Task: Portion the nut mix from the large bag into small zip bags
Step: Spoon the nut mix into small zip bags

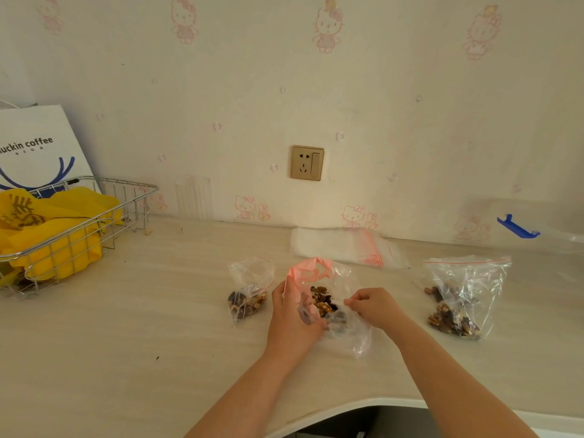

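Both forearms reach in from the bottom edge onto the pale wood-grain surface [126,358]. Between the hands lies a clear small zip bag [350,327], crumpled, with a pink-printed large bag [308,270] standing open just behind it; a heap of nut mix [322,300] shows through the plastic between the two hands. On the left, the left hand [292,314] curls its fingers around the pink bag's side and holds the plastic. Opposite it, the right hand [374,306] pinches an edge of the clear plastic between thumb and fingertips.

Left of the hands, a filled zip bag [249,292] lies on the surface with nuts gathered at its bottom. Well to the right stands a second filled zip bag [464,292], its red seal strip at the top. Behind the pink bag, near the wall, a flat stack of empty zip bags [344,246] rests against the base of the wallpaper.

At far left a wire basket [94,216] holds yellow bags, with a white paper coffee bag [38,143] behind it. A gold wall socket [307,162] sits above the stack, and a blue clip [516,228] lies at far right.
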